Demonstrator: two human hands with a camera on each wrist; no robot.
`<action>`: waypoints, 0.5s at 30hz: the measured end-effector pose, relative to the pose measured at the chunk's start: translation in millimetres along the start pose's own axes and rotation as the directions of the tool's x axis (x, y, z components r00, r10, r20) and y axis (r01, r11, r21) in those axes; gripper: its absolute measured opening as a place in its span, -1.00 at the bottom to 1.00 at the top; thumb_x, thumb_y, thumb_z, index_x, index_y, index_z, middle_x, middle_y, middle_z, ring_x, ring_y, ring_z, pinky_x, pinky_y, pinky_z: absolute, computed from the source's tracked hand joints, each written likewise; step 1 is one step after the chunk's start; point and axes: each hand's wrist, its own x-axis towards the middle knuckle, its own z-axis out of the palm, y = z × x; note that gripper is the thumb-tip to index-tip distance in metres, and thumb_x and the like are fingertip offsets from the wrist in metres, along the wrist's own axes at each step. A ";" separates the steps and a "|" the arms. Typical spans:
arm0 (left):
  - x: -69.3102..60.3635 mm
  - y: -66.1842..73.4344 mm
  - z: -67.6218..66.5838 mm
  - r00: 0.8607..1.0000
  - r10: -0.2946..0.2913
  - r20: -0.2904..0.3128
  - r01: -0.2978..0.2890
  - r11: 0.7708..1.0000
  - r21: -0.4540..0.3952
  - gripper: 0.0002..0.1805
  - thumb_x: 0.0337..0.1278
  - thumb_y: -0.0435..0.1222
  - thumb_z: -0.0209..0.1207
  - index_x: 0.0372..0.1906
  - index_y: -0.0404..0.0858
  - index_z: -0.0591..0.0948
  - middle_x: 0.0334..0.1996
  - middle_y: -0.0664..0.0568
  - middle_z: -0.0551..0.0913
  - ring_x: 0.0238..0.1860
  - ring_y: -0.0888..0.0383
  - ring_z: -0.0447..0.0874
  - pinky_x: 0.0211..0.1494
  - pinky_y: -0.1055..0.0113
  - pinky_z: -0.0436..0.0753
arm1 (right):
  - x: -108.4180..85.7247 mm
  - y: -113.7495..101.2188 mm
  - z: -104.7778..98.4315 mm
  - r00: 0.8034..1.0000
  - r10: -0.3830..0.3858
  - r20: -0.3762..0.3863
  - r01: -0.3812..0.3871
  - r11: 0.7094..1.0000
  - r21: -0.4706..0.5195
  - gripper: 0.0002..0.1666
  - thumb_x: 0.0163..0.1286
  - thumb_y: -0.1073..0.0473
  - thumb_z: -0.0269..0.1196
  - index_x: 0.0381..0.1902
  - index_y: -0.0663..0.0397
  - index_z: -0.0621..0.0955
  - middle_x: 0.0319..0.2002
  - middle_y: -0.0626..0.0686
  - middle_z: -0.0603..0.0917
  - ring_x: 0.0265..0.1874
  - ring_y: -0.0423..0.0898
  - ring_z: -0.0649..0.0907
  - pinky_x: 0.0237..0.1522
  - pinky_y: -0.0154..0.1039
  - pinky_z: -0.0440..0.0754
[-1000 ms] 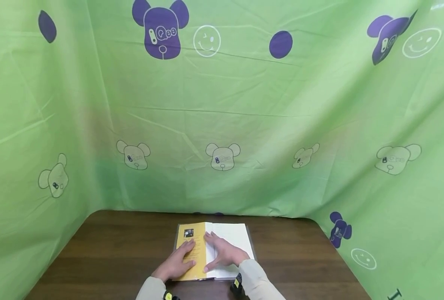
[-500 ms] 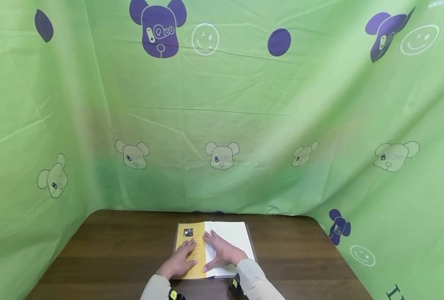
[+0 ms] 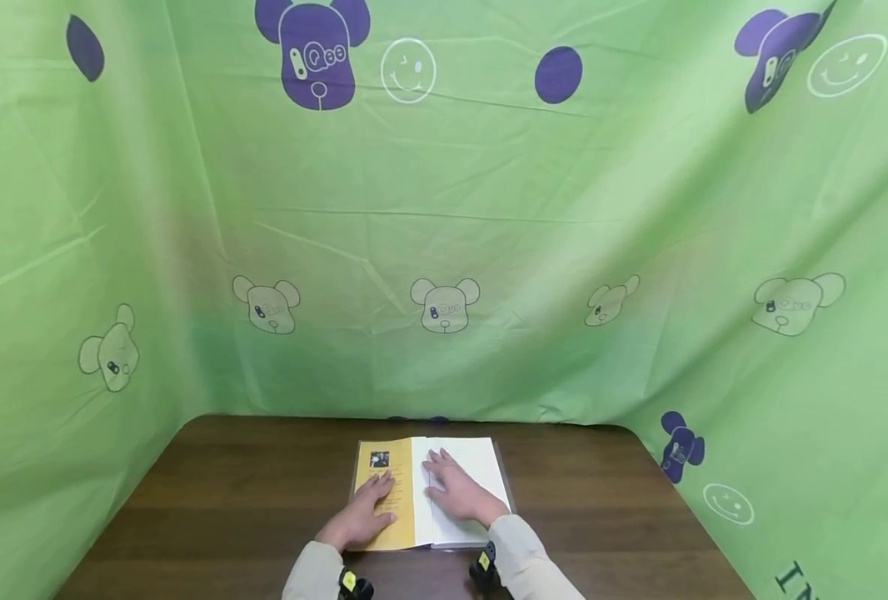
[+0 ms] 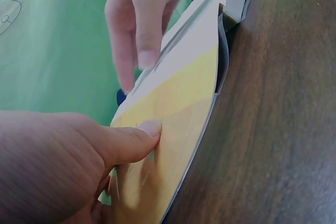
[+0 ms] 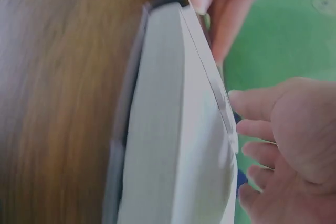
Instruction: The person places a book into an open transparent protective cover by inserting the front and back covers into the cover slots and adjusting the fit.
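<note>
An open book (image 3: 481, 457) lies on the table, a thin left side and a thick block of white pages (image 5: 155, 108) on the right. On its left a yellow flap (image 3: 401, 533) carries a small photo and lines of text. My left hand (image 3: 361, 517) rests on that flap, fingers spread, its thumb (image 4: 137, 141) lying on the yellow surface. Over the right page, just beside the gutter, is my right hand (image 3: 462, 493) with its fingers extended. Whether its fingertips touch the paper I cannot tell.
The dark wooden table (image 3: 249, 492) reaches out on both sides of the book. A green cloth (image 3: 444, 208) printed with bears and smiling faces hangs behind and at both sides. Each wrist wears a black camera strap (image 3: 483, 567).
My right hand has shifted from the gutter a little to the right, onto the white page. The left hand stays on the yellow flap.
</note>
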 end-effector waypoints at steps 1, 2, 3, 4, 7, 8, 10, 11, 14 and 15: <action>0.2 -0.1 -0.3 1.000 -0.005 0.001 0.005 1.000 -0.005 -0.33 0.21 -0.39 0.24 0.37 -0.60 0.36 0.49 -0.47 0.20 0.50 -0.53 0.00 0.48 -0.44 0.03 | -1.6 3.0 -2.2 1.000 -0.001 -0.023 0.001 1.000 0.004 -0.38 0.42 0.21 0.21 0.35 0.45 0.44 0.45 0.45 0.31 0.49 0.42 0.22 0.49 0.30 0.15; 0.1 0.1 -0.5 1.000 -0.007 0.000 0.007 1.000 -0.010 -0.33 0.20 -0.39 0.24 0.37 -0.60 0.36 0.49 -0.47 0.20 0.50 -0.53 0.00 0.48 -0.44 0.03 | -3.8 5.6 -5.1 0.999 -0.003 -0.047 0.003 1.000 0.014 -0.39 0.40 0.24 0.22 0.33 0.47 0.45 0.43 0.48 0.33 0.47 0.44 0.25 0.48 0.32 0.17; 0.0 0.2 -0.8 1.000 -0.008 -0.001 0.008 1.000 -0.012 -0.33 0.21 -0.40 0.24 0.37 -0.61 0.36 0.49 -0.47 0.20 0.49 -0.53 0.00 0.48 -0.44 0.02 | -6.0 9.0 -7.1 0.998 0.001 -0.070 -0.001 1.000 0.010 -0.39 0.38 0.24 0.23 0.32 0.48 0.46 0.41 0.49 0.35 0.44 0.44 0.29 0.46 0.33 0.20; 0.1 0.1 -0.8 1.000 -0.008 -0.002 0.008 1.000 -0.014 -0.34 0.21 -0.40 0.24 0.37 -0.61 0.36 0.48 -0.48 0.20 0.49 -0.53 0.00 0.47 -0.44 0.02 | -8.4 12.5 -9.3 0.995 0.006 -0.095 -0.005 1.000 0.012 -0.38 0.36 0.25 0.25 0.30 0.50 0.46 0.39 0.51 0.37 0.41 0.45 0.32 0.44 0.33 0.23; 0.4 -0.2 -0.6 1.000 -0.018 0.000 0.018 1.000 -0.023 -0.36 0.23 -0.42 0.23 0.36 -0.62 0.36 0.48 -0.48 0.20 0.50 -0.53 -0.01 0.48 -0.43 0.02 | -16.2 22.4 -15.8 0.985 0.033 -0.167 -0.032 0.999 0.006 -0.37 0.28 0.27 0.28 0.25 0.53 0.48 0.31 0.53 0.44 0.34 0.45 0.39 0.39 0.35 0.28; 0.5 0.1 -0.6 1.000 -0.018 -0.001 0.018 1.000 -0.024 -0.36 0.23 -0.42 0.23 0.36 -0.62 0.36 0.48 -0.48 0.21 0.50 -0.53 -0.01 0.48 -0.43 0.02 | -18.8 25.4 -17.8 0.981 0.044 -0.188 -0.044 0.999 0.007 -0.37 0.26 0.28 0.28 0.23 0.54 0.49 0.29 0.53 0.46 0.32 0.45 0.40 0.39 0.36 0.28; 1.4 0.6 0.0 1.000 -0.015 -0.004 0.015 1.000 -0.026 -0.36 0.23 -0.43 0.24 0.35 -0.63 0.37 0.47 -0.49 0.22 0.49 -0.54 -0.01 0.47 -0.44 0.03 | -23.6 31.1 -20.9 0.973 0.074 -0.218 -0.073 0.997 0.012 -0.37 0.21 0.30 0.30 0.21 0.56 0.50 0.25 0.54 0.48 0.31 0.46 0.41 0.37 0.36 0.29; 1.7 1.1 0.0 1.000 -0.017 -0.003 0.016 0.999 -0.027 -0.37 0.24 -0.43 0.24 0.35 -0.63 0.36 0.47 -0.48 0.22 0.49 -0.54 -0.01 0.48 -0.43 0.03 | -25.8 33.6 -22.2 0.970 0.091 -0.227 -0.089 0.996 0.018 -0.36 0.20 0.31 0.31 0.21 0.57 0.49 0.25 0.54 0.49 0.31 0.47 0.40 0.38 0.36 0.28; 2.2 1.9 0.0 1.000 -0.025 -0.005 0.025 0.999 -0.031 -0.36 0.23 -0.43 0.24 0.36 -0.62 0.36 0.48 -0.48 0.21 0.50 -0.53 -0.01 0.48 -0.43 0.02 | -31.4 38.8 -23.8 0.958 0.140 -0.251 -0.134 0.990 0.041 -0.34 0.16 0.33 0.34 0.20 0.57 0.49 0.24 0.56 0.48 0.30 0.50 0.39 0.37 0.37 0.30; 2.1 2.1 0.1 1.000 -0.030 -0.006 0.030 0.999 -0.033 -0.35 0.23 -0.43 0.24 0.37 -0.62 0.36 0.48 -0.47 0.21 0.50 -0.53 -0.01 0.49 -0.43 0.01 | -33.0 39.8 -23.9 0.953 0.159 -0.257 -0.151 0.987 0.052 -0.32 0.14 0.33 0.35 0.21 0.57 0.49 0.25 0.56 0.46 0.30 0.51 0.39 0.37 0.37 0.31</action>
